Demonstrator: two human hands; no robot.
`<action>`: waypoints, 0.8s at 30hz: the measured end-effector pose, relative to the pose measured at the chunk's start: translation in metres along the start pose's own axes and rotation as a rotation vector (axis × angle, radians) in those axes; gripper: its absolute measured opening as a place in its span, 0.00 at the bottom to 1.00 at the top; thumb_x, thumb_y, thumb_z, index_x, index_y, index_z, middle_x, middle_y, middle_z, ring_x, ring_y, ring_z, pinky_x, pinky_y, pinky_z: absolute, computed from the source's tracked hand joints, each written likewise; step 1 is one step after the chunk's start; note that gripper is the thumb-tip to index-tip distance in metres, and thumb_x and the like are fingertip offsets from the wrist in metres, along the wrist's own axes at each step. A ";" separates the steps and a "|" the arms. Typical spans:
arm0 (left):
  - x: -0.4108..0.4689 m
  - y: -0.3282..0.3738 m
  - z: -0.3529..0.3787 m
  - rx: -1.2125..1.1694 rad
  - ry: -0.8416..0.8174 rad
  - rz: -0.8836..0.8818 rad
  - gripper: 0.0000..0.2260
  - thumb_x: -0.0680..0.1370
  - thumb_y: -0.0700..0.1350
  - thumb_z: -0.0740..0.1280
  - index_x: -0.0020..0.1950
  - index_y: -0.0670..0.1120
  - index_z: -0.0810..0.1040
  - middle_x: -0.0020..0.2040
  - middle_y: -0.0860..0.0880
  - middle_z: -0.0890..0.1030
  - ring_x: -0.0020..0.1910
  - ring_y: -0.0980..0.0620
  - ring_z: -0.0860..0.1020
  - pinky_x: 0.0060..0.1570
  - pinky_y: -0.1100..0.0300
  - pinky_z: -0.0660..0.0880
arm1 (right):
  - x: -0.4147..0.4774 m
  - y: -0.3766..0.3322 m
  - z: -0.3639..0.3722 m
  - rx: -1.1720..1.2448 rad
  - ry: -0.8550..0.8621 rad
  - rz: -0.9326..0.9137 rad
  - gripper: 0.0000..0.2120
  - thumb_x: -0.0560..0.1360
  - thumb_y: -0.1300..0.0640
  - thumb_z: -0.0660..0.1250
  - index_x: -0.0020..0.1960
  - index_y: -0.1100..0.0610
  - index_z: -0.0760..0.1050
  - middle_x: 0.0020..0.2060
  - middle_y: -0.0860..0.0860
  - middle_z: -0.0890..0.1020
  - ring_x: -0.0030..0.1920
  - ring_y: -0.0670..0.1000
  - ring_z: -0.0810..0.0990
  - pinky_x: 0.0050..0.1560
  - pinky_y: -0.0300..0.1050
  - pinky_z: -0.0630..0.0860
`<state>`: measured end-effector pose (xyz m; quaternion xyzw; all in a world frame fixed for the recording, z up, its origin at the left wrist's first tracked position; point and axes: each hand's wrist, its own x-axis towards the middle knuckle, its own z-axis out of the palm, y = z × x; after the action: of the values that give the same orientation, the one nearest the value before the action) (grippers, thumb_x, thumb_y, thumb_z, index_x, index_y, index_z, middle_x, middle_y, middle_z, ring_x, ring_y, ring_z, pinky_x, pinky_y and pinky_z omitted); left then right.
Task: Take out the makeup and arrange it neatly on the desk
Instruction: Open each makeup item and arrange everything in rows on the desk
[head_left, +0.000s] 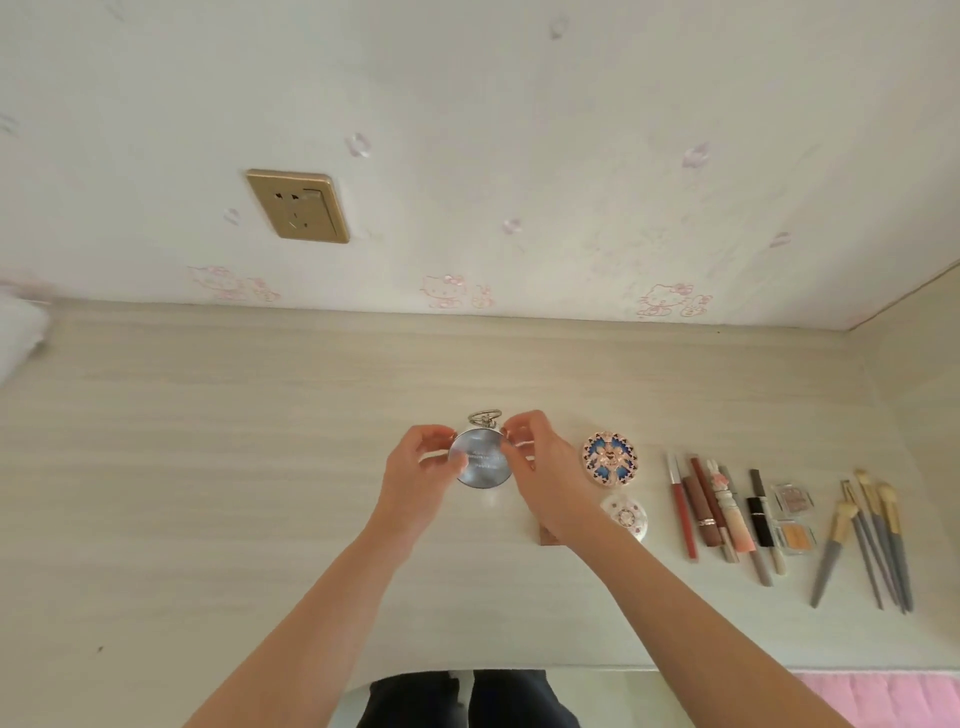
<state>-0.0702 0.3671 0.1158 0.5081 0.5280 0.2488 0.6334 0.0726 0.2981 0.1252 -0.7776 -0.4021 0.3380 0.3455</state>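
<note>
At desk (208, 467) centre, left grip (415, 478) and right grip (550, 478) pinch the silver round compact (479, 460) by its rim; released carelessly, it may slide toward 3 o'clock and knock the ornate compact (609, 460).

I see a gold socket (297, 206) set in a pale wall (519, 104). Below the socket, pink cartoon cat stickers (670, 300) line the wall's foot, where a light wood-grain desk (208, 467) begins. Far right of the socket stands a matching side panel (917, 374). Well below and right of the socket lies a pink padded surface (883, 699). The light is soft and even.
</note>
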 end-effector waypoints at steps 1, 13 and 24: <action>0.001 0.001 -0.010 -0.002 -0.015 -0.006 0.11 0.75 0.38 0.70 0.55 0.47 0.77 0.51 0.49 0.81 0.41 0.60 0.81 0.43 0.67 0.76 | -0.002 -0.006 0.006 0.024 0.010 0.023 0.08 0.79 0.60 0.61 0.58 0.54 0.70 0.48 0.44 0.77 0.44 0.44 0.77 0.41 0.26 0.71; 0.020 -0.032 -0.065 -0.172 -0.313 -0.096 0.15 0.75 0.40 0.70 0.61 0.45 0.78 0.59 0.47 0.81 0.49 0.52 0.79 0.51 0.56 0.77 | -0.010 0.006 0.068 0.196 0.124 0.113 0.11 0.78 0.57 0.60 0.57 0.50 0.76 0.51 0.40 0.81 0.48 0.45 0.80 0.52 0.45 0.78; 0.042 -0.074 -0.067 -0.003 -0.368 0.266 0.30 0.65 0.30 0.77 0.63 0.49 0.76 0.58 0.56 0.81 0.51 0.44 0.81 0.47 0.62 0.78 | 0.011 0.040 0.089 0.237 0.179 -0.057 0.10 0.77 0.59 0.61 0.56 0.51 0.76 0.50 0.43 0.81 0.42 0.49 0.82 0.50 0.52 0.80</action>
<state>-0.1348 0.4016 0.0367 0.6090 0.3316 0.2340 0.6815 0.0218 0.3132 0.0425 -0.7465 -0.3489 0.3024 0.4790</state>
